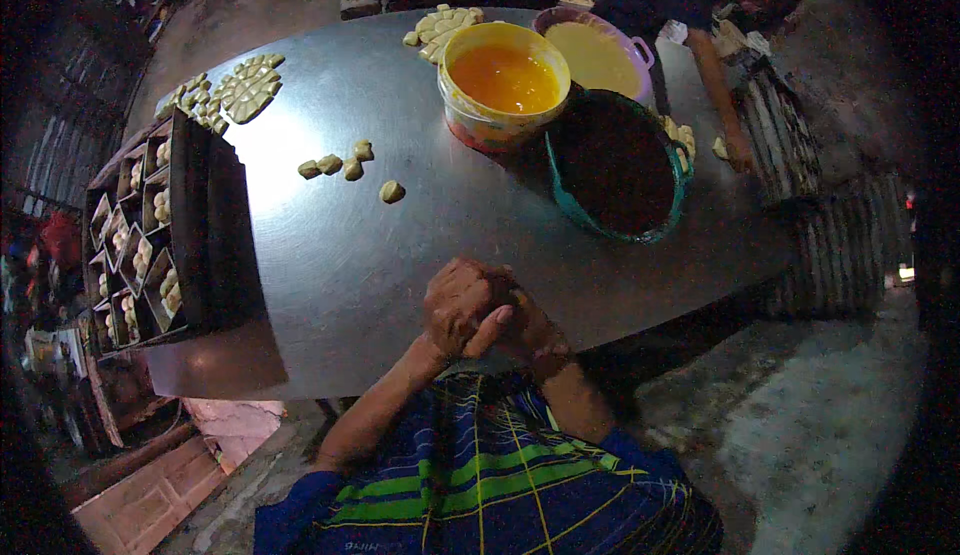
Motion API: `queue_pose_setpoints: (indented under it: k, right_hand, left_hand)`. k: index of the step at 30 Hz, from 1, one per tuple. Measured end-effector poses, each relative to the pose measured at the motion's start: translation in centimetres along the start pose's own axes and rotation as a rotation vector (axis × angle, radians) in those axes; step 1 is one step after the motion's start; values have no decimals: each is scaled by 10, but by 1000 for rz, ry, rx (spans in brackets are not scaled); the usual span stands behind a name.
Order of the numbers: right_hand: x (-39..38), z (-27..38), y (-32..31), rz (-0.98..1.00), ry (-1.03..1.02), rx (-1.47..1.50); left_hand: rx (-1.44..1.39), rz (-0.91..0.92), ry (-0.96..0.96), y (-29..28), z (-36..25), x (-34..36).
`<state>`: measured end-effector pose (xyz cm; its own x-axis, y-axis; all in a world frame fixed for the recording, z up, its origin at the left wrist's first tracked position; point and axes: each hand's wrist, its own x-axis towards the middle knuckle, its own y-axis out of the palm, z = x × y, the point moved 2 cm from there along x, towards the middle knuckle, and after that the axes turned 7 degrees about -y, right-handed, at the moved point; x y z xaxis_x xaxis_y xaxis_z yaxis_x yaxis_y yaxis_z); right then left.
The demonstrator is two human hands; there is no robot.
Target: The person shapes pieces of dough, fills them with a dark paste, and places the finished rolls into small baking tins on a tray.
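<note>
My left hand (460, 300) and my right hand (520, 325) are closed together, palms facing, above the near edge of a metal table (340, 285). Whatever lies between the palms is hidden. Beyond them a single lump of dough (392, 192) rests on the metal, with several more small pieces (330, 164) just past it. To the right stands a green basin (566, 200) with dark brown contents. Behind it are a bucket (480, 120) of orange-yellow liquid and a purple basin (645, 80) holding a pale yellow mass.
At the left edge a dark tray (180, 225) has compartments with pale dough balls. Flattened, divided dough (250, 87) lies at the far left, and another portion (440, 30) behind the bucket. A long wooden piece (718, 100) leans at the right end, near corrugated metal (785, 135).
</note>
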<state>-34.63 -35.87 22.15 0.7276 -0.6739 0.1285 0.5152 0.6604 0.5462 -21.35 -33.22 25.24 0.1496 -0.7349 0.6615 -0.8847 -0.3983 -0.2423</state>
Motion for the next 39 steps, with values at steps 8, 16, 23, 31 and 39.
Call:
queue_pose_setpoints:
  k: [8, 16, 23, 31, 39]
  right_hand:
    - [64, 75, -51, 4, 252, -277]
    - [247, 178, -189, 436, 229, -1763]
    - [300, 131, -206, 971, 490, -1806]
    - [326, 126, -206, 1033, 1031, -1756]
    - [323, 137, -220, 781, 1081, -1600]
  left_hand:
    - [-570, -44, -701, 15, 27, -27]
    - [-203, -254, -1070, -62, 54, -84]
    - [-149, -539, -1093, -99, 54, -107]
    - [-128, -513, -1113, -100, 51, -103]
    - [-215, -493, -1086, -90, 56, -94]
